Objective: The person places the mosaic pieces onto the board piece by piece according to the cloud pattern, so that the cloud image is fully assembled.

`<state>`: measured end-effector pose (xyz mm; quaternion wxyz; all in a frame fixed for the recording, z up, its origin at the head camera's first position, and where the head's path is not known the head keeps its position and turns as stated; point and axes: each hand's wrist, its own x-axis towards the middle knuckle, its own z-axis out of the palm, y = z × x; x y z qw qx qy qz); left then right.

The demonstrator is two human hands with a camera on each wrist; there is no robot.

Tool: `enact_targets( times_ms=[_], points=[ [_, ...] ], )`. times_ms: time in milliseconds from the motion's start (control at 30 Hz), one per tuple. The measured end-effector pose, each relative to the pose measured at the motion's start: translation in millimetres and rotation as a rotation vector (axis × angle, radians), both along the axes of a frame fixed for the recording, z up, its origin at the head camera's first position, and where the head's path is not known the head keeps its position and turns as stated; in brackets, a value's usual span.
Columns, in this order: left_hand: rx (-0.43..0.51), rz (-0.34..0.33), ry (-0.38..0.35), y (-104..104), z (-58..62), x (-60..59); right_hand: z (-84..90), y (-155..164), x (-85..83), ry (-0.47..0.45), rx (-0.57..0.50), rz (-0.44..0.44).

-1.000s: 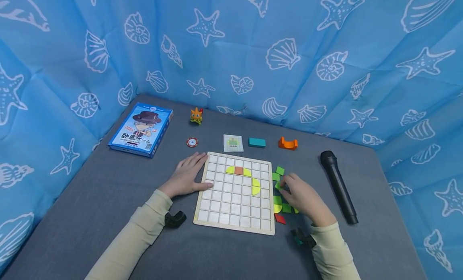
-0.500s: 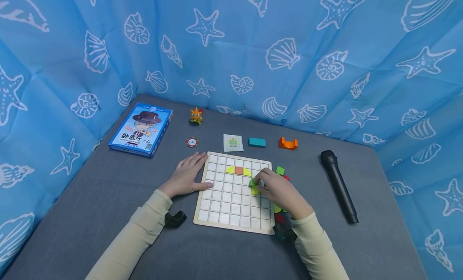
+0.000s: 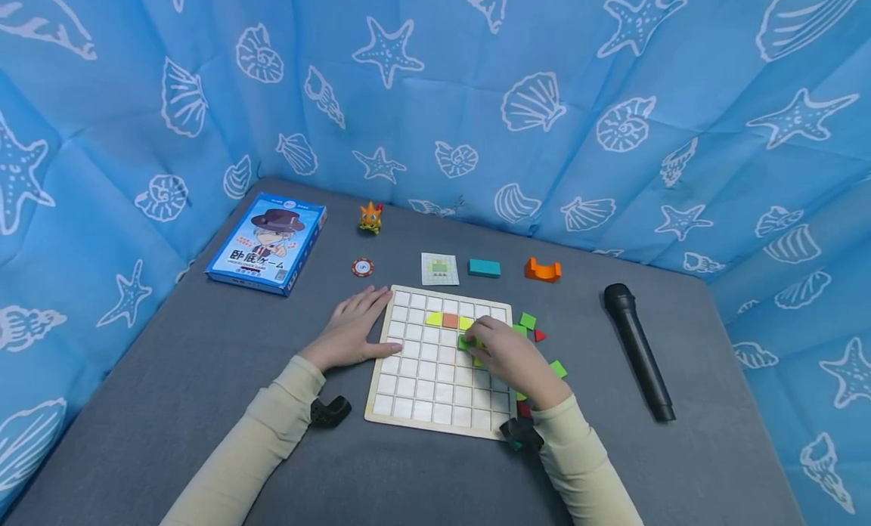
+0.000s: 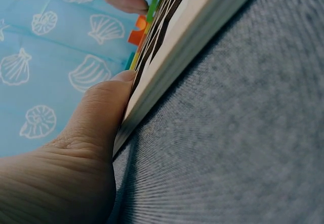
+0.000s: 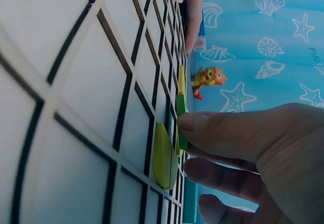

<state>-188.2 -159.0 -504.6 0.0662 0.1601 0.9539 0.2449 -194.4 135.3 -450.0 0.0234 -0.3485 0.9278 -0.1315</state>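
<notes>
A pale wooden grid board (image 3: 411, 394) lies on the grey table. My left hand (image 3: 351, 332) rests along its left edge, fingers fairly straight; the left wrist view shows the thumb (image 4: 101, 105) on the rim. Over the board's upper right part, my right hand (image 3: 515, 357) pinches a green square tile (image 5: 181, 122) between thumb and fingers. The tile stands on edge or steeply tilted at the grid, left of the yellow rounded tiles (image 5: 163, 155). In the upper row sit a yellow tile (image 3: 434, 319), an orange-brown square (image 3: 450, 320) and another yellow tile (image 3: 466, 323).
Loose green tiles (image 3: 528, 321) and red ones (image 3: 540, 335) lie right of the board, partly hidden by the right hand. Behind it are a pattern card (image 3: 440, 269), teal block (image 3: 484, 267), orange block (image 3: 542, 270) and poker chip (image 3: 363, 267). A microphone (image 3: 640, 352) lies far right.
My right hand has taken a green tile from the pieces on the right and carried it left over the board. The left hand has stayed in place.
</notes>
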Motion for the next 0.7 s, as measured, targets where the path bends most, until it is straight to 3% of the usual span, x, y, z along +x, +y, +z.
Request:
enact_targets(
  times_ms=[700],
  points=[
    [-0.009,0.003,0.013,0.2,-3.8,-1.3,-8.8,-3.9,-2.6,0.080,-0.012,-0.035]
  ],
)
